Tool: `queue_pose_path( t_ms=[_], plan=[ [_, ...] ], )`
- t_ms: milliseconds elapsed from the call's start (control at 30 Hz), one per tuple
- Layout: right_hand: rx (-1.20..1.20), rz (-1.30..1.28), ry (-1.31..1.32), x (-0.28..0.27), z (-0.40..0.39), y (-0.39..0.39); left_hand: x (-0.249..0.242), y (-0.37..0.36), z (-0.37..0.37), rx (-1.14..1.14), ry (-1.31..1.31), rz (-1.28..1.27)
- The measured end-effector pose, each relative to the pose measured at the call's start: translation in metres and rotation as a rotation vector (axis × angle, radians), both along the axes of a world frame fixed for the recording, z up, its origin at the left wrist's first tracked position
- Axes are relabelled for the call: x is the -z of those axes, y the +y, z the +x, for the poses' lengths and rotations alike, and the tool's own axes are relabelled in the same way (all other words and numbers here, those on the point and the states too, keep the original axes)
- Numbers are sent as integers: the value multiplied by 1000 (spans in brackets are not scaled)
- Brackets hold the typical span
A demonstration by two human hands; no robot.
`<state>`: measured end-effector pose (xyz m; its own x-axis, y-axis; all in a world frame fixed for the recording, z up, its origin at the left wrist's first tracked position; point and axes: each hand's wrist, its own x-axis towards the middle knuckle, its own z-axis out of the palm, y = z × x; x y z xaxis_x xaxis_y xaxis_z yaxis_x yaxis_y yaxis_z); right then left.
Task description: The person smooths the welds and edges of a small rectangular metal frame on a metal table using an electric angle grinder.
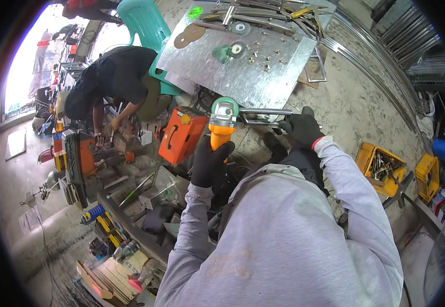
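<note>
An orange angle grinder with a green disc is upright in my left hand, its gloved fingers closed round the orange body. To the right, my right hand, in a dark glove, is closed on the end of a metal frame piece. That shiny piece reaches left from my right hand to beside the grinder's head. Just above lies the metal-topped table, with discs, small metal bits and a yellow-handled tool on it.
A co-worker in dark clothes bends over at the left. Near my left hand is an orange-red box. A green chair stands behind. Yellow crates sit at the right, and long metal tubes lie on the floor.
</note>
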<state>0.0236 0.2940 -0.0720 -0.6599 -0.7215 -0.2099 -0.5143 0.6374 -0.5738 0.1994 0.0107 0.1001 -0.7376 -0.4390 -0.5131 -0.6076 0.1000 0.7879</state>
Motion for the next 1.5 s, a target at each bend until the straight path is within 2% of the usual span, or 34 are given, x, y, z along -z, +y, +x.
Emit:
queue_pose_path(
  t_ms=[133, 433, 500, 533, 700, 767, 800, 900, 933, 967, 1033, 1200, 1367, 1400, 1433, 1467, 1500],
  plan=[
    [8, -6, -10, -9, 5, 0, -8, 13, 4, -24, 13, 89],
    [4, -46, 30, -8, 1, 2, -7, 42, -15, 108, -31, 104],
    [5, -36, 25, -11, 3, 0, -8, 49, -22, 483, 168, -175],
    [0, -51, 8, -14, 2, 1, -16, 60, -31, 320, 6, 41],
    [2, -108, -37, 1, 4, -1, -7, 80, -36, 340, 80, -23],
    [41, 35, -74, 0, 4, -2, -5, 77, -33, 312, 74, -25],
    [48, 55, -76, -7, 4, -2, -5, 72, -31, 285, -8, -71],
    [46, 37, -109, -8, 3, -2, -7, 47, -22, 179, -14, 27],
    [47, 3, -80, -6, 3, -1, 12, 28, -6, 395, 213, -234],
    [50, 2, -77, -7, 3, -1, 6, 22, -7, 398, 216, -235],
    [44, -15, -42, -8, 3, -1, -5, 14, -10, 56, -12, -65],
    [25, -51, -54, 1, 1, 1, -7, 6, -6, 31, -18, -27],
    [22, -7, -85, -3, 0, 0, -23, 45, -26, 155, -38, 15],
    [17, 9, -98, -4, 0, 0, -11, 47, -25, 159, -36, 22],
    [11, 22, -111, -5, -1, -1, 7, 46, -21, 336, 100, -95],
    [14, 34, -118, -4, -1, 0, 5, 50, -28, 511, 237, -215],
    [17, 36, -116, -4, -1, 1, 2, 57, -33, 513, 239, -213]
  ],
)
